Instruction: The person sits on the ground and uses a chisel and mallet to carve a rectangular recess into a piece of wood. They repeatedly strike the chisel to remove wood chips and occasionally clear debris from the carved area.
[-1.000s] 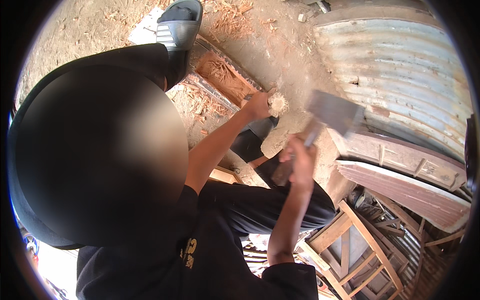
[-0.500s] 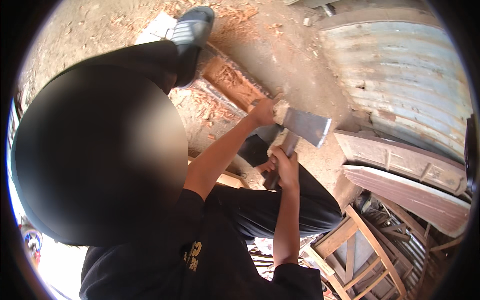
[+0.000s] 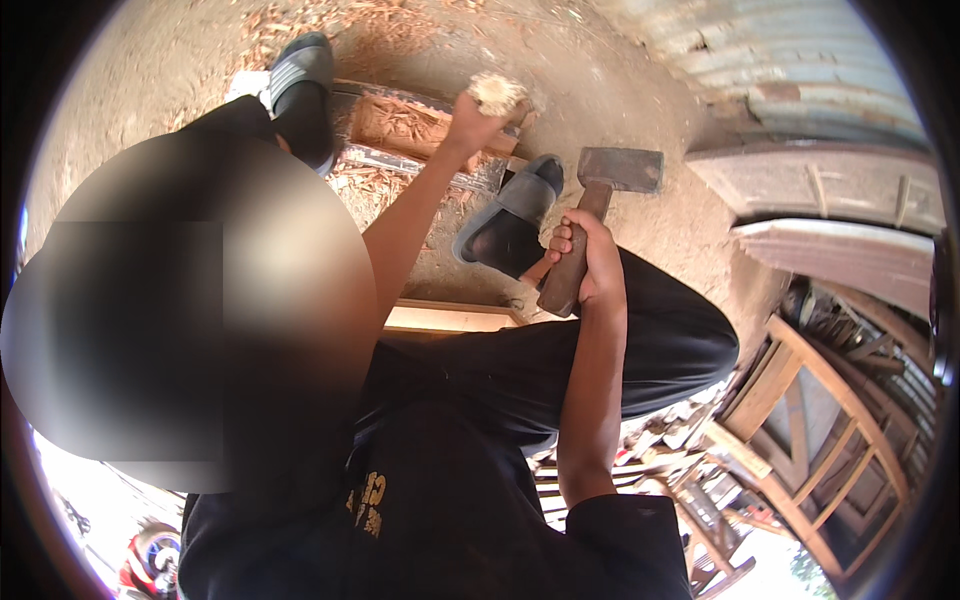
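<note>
A short wooden piece with a pale, frayed, flattened end (image 3: 497, 95) is in the closed grip of my left hand (image 3: 473, 128). Its lower part is hidden, so I cannot tell what tool it may belong to. It is over the right end of a hollowed block of reddish wood (image 3: 432, 112), with shavings lying in the hollow. My right hand (image 3: 592, 255) is wrapped round the dark wooden handle of a hatchet (image 3: 620, 170), whose broad metal head is raised beyond my right knee, apart from the frayed end.
My slippered left foot (image 3: 302, 65) rests at the block's left end; the right slipper (image 3: 512, 208) is nearer. Corrugated metal (image 3: 780, 65) and wooden panels (image 3: 815, 185) stand at the right. A wooden frame (image 3: 815, 440) leans over scrap at the lower right.
The hatchet head has moved away from the frayed end and turned. My left hand has shifted up and to the left in view with the frayed piece. The whole view has shifted.
</note>
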Demonstrator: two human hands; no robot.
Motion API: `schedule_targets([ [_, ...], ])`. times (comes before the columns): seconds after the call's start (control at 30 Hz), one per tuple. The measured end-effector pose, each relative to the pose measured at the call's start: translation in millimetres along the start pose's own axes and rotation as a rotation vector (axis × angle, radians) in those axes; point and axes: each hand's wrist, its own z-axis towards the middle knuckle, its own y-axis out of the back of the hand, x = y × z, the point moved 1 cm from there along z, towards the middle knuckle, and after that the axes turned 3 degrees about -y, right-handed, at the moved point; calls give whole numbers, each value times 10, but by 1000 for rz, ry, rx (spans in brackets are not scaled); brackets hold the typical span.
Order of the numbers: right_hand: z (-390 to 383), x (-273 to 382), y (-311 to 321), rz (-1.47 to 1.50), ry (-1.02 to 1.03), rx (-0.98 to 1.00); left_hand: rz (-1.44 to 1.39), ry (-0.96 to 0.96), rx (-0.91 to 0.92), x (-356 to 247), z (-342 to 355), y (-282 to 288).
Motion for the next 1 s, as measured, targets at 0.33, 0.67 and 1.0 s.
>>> schedule_targets([
  [0.33, 22, 30, 15, 156, -7, 122, 170, 124, -262, -303, 77, 99],
  [0.67, 16, -38, -76, 119, -44, 132, 35, 111, -121, -31, -306, 138],
  [1.0, 65, -43, -3, 197, -70, 112, -82, 130, -9, 39, -321, 122],
])
